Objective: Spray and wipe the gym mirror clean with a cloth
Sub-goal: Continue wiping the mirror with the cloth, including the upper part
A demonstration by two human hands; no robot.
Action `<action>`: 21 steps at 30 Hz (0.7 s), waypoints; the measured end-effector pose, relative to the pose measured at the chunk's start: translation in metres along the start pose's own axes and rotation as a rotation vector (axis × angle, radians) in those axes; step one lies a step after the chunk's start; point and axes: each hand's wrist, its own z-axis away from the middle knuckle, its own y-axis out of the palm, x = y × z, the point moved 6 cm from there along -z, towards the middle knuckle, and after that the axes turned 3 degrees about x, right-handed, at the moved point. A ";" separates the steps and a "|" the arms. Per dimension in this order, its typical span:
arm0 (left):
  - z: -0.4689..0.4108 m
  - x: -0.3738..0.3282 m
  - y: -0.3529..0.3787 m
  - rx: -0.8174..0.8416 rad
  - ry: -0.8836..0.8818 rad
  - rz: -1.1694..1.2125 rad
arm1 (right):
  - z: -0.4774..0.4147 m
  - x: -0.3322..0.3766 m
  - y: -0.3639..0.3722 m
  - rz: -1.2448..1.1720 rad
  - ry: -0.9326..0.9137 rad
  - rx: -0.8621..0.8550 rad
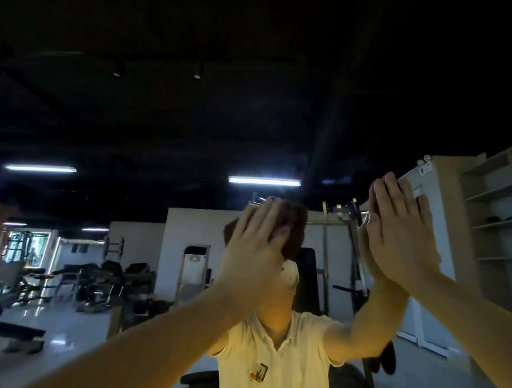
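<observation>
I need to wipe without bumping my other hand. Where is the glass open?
Open glass lies above and left of the cloth under your left hand. Rightward is crowded: your right hand lies flat on the mirror close by.

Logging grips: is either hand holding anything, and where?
Nothing gripped. The left hand presses the cloth flat against the mirror; the right hand rests bare on it.

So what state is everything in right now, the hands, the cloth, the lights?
mirror: wet or dry, cannot tell.
cloth: pressed against the mirror.
left hand: fingers straight, pressing the cloth.
right hand: open, flat on the mirror.
strip lights: on.
</observation>
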 end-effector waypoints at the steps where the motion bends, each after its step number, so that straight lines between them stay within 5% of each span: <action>1: 0.010 -0.001 0.002 0.039 0.068 -0.026 | 0.000 0.001 -0.001 0.002 -0.003 0.010; 6: 0.012 0.025 -0.007 0.180 0.258 -0.239 | -0.003 -0.001 -0.009 0.026 -0.004 0.092; 14: -0.084 0.021 -0.016 0.088 -0.060 -0.081 | 0.018 -0.032 -0.045 0.072 -0.156 0.144; 21: -0.174 -0.032 -0.007 -0.033 -0.165 0.084 | 0.009 -0.149 -0.044 0.091 0.099 0.225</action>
